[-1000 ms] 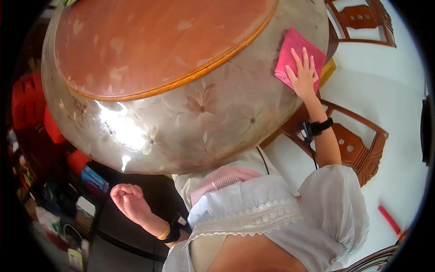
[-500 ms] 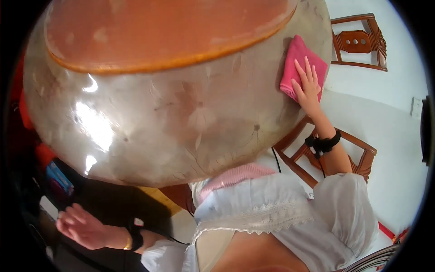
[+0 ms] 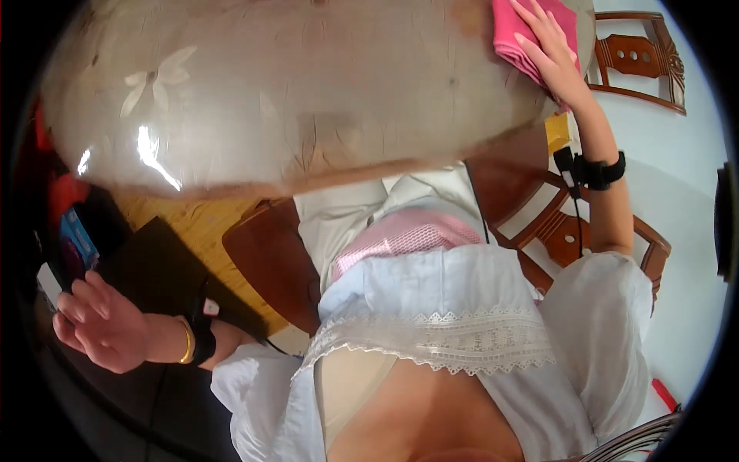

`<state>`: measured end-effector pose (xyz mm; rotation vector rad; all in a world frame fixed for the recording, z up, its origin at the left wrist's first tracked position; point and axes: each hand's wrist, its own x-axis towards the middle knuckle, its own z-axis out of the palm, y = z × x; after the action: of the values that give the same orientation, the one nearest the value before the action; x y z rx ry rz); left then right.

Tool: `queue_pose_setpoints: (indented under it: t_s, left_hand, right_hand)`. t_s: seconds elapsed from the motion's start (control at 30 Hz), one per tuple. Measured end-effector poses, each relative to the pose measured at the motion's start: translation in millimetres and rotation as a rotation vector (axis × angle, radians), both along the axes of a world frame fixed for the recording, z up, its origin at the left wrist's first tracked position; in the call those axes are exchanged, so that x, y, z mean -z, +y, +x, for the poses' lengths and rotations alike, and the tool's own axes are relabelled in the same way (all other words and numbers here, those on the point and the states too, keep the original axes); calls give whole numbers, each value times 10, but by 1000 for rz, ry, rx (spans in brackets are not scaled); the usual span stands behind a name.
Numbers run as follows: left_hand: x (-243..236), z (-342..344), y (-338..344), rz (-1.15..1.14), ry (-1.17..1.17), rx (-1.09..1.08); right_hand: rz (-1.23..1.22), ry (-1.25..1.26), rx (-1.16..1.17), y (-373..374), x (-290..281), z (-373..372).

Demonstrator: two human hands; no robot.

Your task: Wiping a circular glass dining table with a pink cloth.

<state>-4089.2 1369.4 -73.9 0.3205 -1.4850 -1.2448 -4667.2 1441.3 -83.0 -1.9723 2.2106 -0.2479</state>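
My right hand (image 3: 556, 61) lies with fingers stretched out on a folded pink cloth (image 3: 509, 29), pressing it against the table (image 3: 254, 92) near its right rim. A clear, glossy cover with creases lies over the tabletop. The cloth's upper part is cut off by the picture's edge. On the lower left, my left hand (image 3: 100, 323) hangs in the air away from the table, fingers loosely bent and apart, with nothing in it. A black band is strapped round each wrist, and a cable hangs from the right one.
Wooden chairs with carved backs stand on the right, one farther off (image 3: 635, 58) and one nearer (image 3: 566, 231). A brown seat (image 3: 273, 262) is below the table. A blue box (image 3: 78, 237) sits among dark things on the left. A yellow object (image 3: 558, 132) shows by my right forearm.
The view has shifted, so the table sits higher and its orange-brown middle part is out of the picture. My right hand remains on the cloth; my left hand's fingers have loosened.
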Motion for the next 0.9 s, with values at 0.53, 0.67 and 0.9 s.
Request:
queue_pose_setpoints:
  t_s: [0.53,0.67,0.9]
  left_hand:
    - [18,-647,325,-40,11,-123]
    - [160,-724,365,100,-44,-198]
    - [528,-787,423,205,41,-226]
  right_hand:
    - [-51,-87,-822,-310,119,1268]
    - [107,-78,-557,124,-147,351]
    - [-101,38,-35,132,40,-1296]
